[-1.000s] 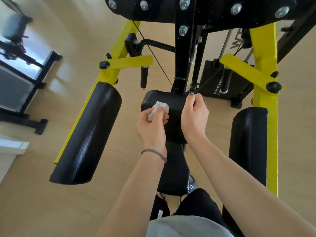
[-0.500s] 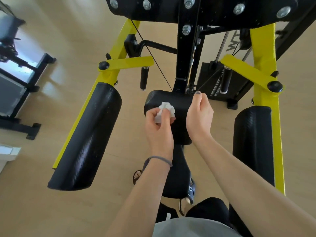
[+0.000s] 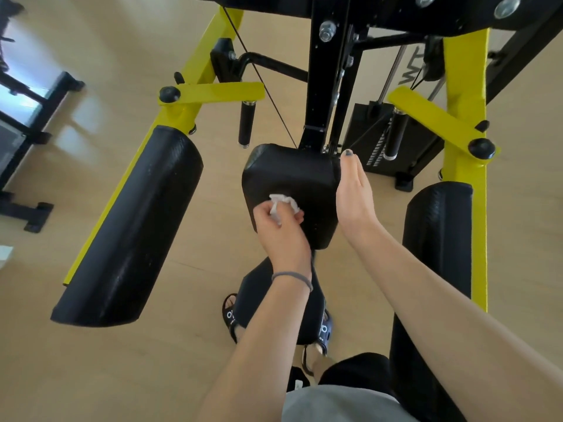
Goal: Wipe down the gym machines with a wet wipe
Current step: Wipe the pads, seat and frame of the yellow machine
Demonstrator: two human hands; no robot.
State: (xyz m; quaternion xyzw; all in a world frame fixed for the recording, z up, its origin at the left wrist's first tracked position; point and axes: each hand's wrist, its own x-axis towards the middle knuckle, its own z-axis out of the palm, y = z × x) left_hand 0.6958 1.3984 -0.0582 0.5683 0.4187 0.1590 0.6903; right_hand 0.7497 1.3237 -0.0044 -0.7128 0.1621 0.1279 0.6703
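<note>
A yellow and black gym machine fills the view. Its black padded back cushion (image 3: 292,175) stands upright in the middle. My left hand (image 3: 281,231) is shut on a crumpled white wet wipe (image 3: 281,204) and presses it against the cushion's lower left face. My right hand (image 3: 353,193) lies flat along the cushion's right edge, fingers straight and together, holding nothing. Below the cushion, my left forearm partly hides the black seat pad (image 3: 259,290).
Two long black arm pads hang on yellow arms, one at the left (image 3: 134,226) and one at the right (image 3: 438,248). A black weight stack (image 3: 380,141) stands behind the frame. Sandalled feet (image 3: 230,315) rest on the wooden floor. Another black machine frame (image 3: 27,166) stands far left.
My left hand has slid the wipe down the cushion from its upper left toward its lower left. My right hand stayed on the cushion's right edge. The view has moved closer.
</note>
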